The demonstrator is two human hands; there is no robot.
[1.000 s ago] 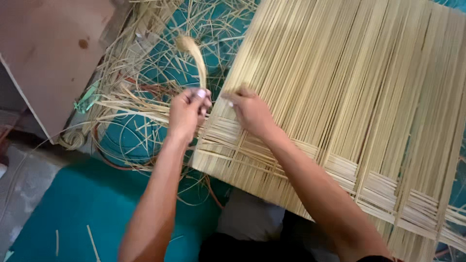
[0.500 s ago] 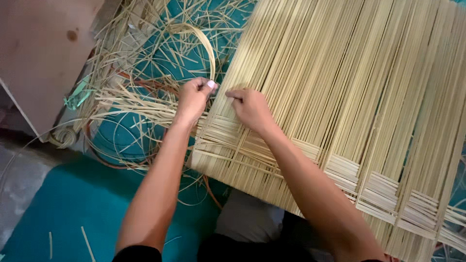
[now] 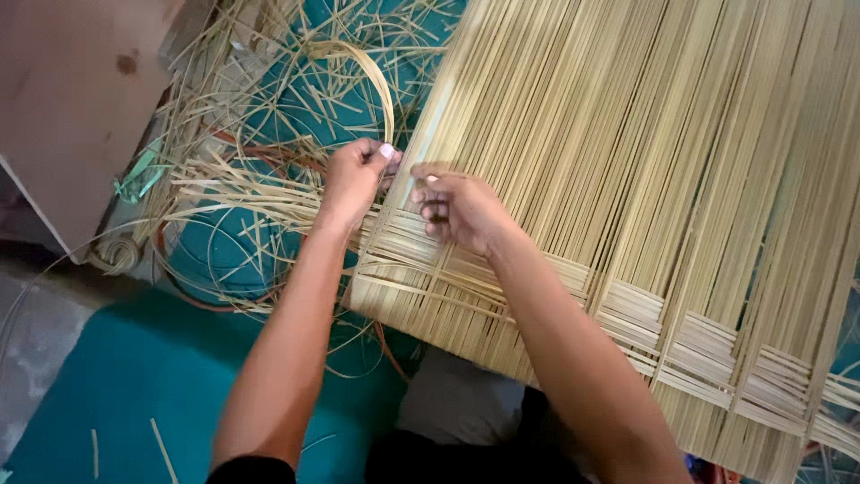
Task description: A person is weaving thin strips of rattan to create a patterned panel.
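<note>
A large mat of thin pale bamboo strips lies across my lap, woven with cross bands along its near edge. At the mat's left edge my left hand pinches a long flat strip that loops up and away over the loose strips. My right hand rests on the mat beside it, fingers curled on the upright strips and the weaving strip's end.
A heap of loose strips and shavings lies left of the mat on teal sheeting. A brown wooden board stands at the upper left. Bare grey floor shows at the left edge.
The long strip in my left hand has swung from a short upright end into a wide loop. Both hands have drawn closer together at the mat's edge.
</note>
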